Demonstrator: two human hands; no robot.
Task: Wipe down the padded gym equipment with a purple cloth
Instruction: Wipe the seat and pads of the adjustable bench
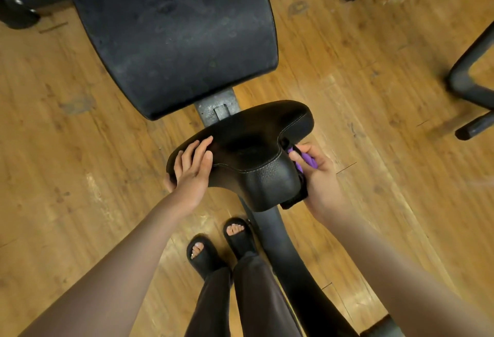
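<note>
Head view: right hand [318,173] grips the purple cloth [304,161], bunched against the seat's [251,155] right flank. Left hand [191,168] lies flat, fingers straight, steadying the seat top. Risk: the wadded cloth covers little and may skip the stitched seam; the dusty back pad [171,34] beyond both hands looks unwiped.

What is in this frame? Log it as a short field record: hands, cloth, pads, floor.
left hand: rests flat on the saddle pad, thumb hooked under its edge
right hand: grips the purple cloth against the pad's right side
purple cloth: bunched, mostly hidden by the fingers
saddle pad: black, stitched
large pad: black, smudged
floor: wood, scuffed
</note>
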